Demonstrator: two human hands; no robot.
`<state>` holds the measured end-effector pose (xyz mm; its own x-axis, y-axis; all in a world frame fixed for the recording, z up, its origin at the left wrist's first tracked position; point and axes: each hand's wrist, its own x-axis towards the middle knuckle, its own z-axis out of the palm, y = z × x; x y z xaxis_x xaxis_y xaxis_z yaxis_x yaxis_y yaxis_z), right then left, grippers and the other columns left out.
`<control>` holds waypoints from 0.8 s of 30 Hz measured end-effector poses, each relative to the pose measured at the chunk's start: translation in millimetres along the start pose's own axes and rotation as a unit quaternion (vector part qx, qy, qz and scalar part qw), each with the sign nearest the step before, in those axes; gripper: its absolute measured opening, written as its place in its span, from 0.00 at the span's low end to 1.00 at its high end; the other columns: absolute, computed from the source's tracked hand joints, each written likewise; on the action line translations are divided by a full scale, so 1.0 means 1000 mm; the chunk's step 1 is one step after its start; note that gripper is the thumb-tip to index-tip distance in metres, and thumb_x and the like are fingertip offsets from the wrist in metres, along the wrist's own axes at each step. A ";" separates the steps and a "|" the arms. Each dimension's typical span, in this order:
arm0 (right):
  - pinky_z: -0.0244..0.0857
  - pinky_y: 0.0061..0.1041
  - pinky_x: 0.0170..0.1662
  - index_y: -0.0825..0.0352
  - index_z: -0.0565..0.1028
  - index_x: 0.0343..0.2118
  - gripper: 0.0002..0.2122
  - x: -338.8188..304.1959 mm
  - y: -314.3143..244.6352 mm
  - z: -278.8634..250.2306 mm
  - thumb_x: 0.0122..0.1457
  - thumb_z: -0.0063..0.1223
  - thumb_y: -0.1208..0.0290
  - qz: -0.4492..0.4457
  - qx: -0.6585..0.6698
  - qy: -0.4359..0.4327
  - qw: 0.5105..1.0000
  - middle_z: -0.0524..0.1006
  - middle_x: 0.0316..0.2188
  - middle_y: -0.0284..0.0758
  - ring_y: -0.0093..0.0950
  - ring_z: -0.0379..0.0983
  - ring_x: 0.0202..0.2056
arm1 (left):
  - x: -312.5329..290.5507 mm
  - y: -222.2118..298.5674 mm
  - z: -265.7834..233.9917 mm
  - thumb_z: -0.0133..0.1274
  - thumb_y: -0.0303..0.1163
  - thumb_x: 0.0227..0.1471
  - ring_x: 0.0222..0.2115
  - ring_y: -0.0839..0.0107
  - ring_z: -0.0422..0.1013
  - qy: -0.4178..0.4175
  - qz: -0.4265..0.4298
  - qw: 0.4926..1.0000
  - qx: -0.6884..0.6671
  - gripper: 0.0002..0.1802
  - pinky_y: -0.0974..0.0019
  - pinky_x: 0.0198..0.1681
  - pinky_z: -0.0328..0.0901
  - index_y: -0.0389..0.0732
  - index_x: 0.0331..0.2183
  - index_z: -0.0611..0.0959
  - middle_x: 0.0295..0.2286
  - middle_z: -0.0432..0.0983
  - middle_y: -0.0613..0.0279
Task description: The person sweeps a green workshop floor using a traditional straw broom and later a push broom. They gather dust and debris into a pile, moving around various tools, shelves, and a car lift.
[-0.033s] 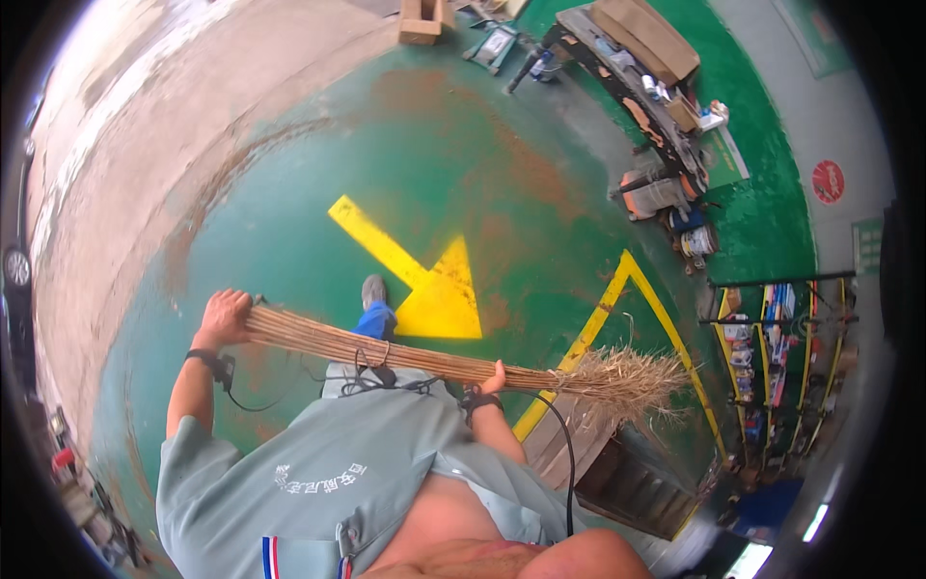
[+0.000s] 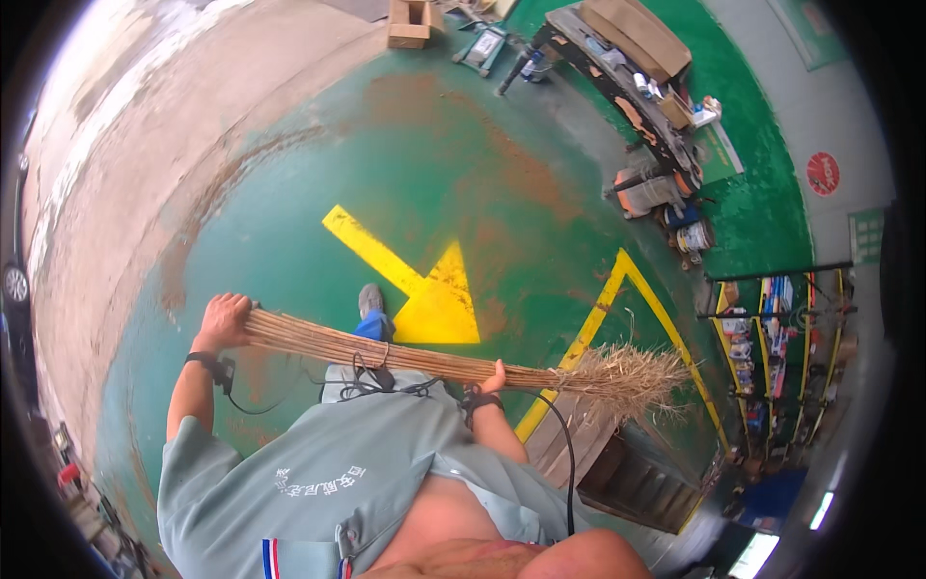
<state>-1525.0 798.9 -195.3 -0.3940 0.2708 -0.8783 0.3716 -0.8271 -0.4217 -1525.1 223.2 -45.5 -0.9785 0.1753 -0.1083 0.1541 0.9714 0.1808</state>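
A long straw broom (image 2: 415,359), its handle a bundle of thin tan stalks, lies across in front of my body. My left hand (image 2: 225,320) is closed over the handle's end at the left. Farther right, my right hand (image 2: 494,378) wraps round the broom just before the bristles, its thumb showing on top and its other fingers mostly hidden. Frayed, pale bristles (image 2: 632,378) spread out at the right end. Around the handle near my waist runs a thin dark cord (image 2: 371,379). Both wrists wear dark bands with cables.
Reddish-brown dirt (image 2: 521,169) streaks the green floor (image 2: 386,154). A yellow arrow (image 2: 434,304) is painted ahead of my shoe (image 2: 370,299). A worn workbench (image 2: 627,106) stands far right, a cardboard box (image 2: 409,27) at the back, shelving (image 2: 772,347) at right, and an open stairwell (image 2: 637,478) lower right.
The view has turned very slightly, so the bench and box sit a little farther left. My grip on the broom is the same.
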 end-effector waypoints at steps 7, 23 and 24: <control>0.64 0.44 0.48 0.64 0.69 0.45 0.26 0.017 -0.046 0.133 0.50 0.52 0.48 -0.020 0.063 -0.020 0.998 0.72 0.42 0.39 0.40 0.69 0.42 | 0.169 -0.046 -0.059 0.68 0.58 0.18 0.33 0.59 0.68 -0.052 0.005 0.999 -0.005 0.37 0.58 0.39 0.61 0.43 0.28 0.74 0.26 0.71 0.62; 0.61 0.44 0.50 0.61 0.70 0.43 0.24 0.155 -0.207 0.456 0.45 0.57 0.51 0.037 0.097 -0.045 0.994 0.72 0.43 0.36 0.38 0.67 0.43 | 0.484 -0.056 -0.104 0.69 0.53 0.23 0.35 0.55 0.69 -0.050 -0.054 0.997 0.013 0.35 0.56 0.39 0.63 0.41 0.31 0.75 0.29 0.73 0.56; 0.61 0.44 0.50 0.61 0.71 0.43 0.24 0.159 -0.221 0.480 0.45 0.58 0.52 0.038 0.094 -0.052 0.994 0.72 0.43 0.36 0.38 0.67 0.43 | 0.506 -0.056 -0.116 0.69 0.53 0.23 0.35 0.55 0.69 -0.059 -0.068 0.996 0.014 0.35 0.56 0.38 0.63 0.41 0.31 0.75 0.29 0.73 0.56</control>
<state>-2072.8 788.4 -133.8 -0.4586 0.1595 -0.8742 0.2447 -0.9230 -0.2968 -2044.7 238.8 2.7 -0.9679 0.0583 -0.2445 0.0271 0.9913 0.1291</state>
